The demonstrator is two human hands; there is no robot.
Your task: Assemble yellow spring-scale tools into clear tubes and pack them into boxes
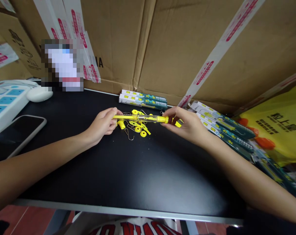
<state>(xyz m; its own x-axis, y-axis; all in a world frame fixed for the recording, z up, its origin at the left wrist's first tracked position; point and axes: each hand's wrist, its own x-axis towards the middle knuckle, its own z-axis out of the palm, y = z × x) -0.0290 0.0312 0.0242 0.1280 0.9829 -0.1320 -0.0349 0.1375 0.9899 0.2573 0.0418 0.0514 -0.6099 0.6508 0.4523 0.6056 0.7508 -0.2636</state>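
Observation:
A yellow-and-clear tubular spring scale (148, 118) is held level above the black table. My left hand (105, 121) is closed around its left end, on the yellow rod. At the other end, the fingers of my right hand (183, 122) pinch the yellow cap (165, 119). Under the tube lies a small heap of parts: yellow rings (143, 134), a yellow plug (121, 124), wire hooks (129, 134) and springs, some partly hidden by the tube and my hands.
Printed narrow boxes (143, 100) lie behind the parts, and more boxes (223, 127) are stacked at right beside a yellow bag (275, 120). At left are a phone (18, 135), a power strip (9, 101) and a blurred-out screen (65, 67). Large cartons (182, 45) wall the back.

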